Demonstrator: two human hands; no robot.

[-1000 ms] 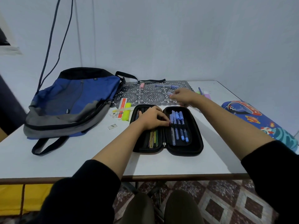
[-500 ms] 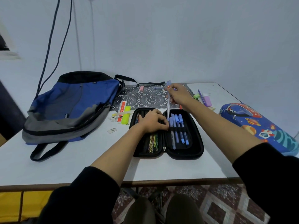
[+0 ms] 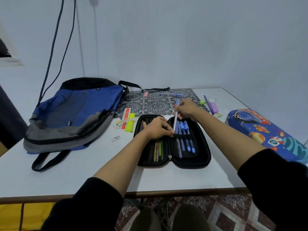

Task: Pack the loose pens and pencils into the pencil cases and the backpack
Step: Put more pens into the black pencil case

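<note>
1. An open black pencil case (image 3: 191, 162) lies on a white table (image 3: 83, 172), directly in front of the person.
2. The right hand (image 3: 186, 109) pinches a clear pen with a blue cap (image 3: 176, 114), tilted, its tip down at the case's right half.
3. Blue pens (image 3: 185, 137) sit under an elastic strap there; coloured pencils (image 3: 158, 150) fill the left half.
4. The left hand (image 3: 157, 129) rests palm down on the case, fingers bent beside the pen's tip; whether they grip the strap is unclear.
5. A blue and grey backpack (image 3: 75, 114) lies to the left, a space-print pencil case (image 3: 266, 134) to the right.
6. One loose blue pen (image 3: 171, 94) lies on a lace mat (image 3: 156, 104) behind.
</note>
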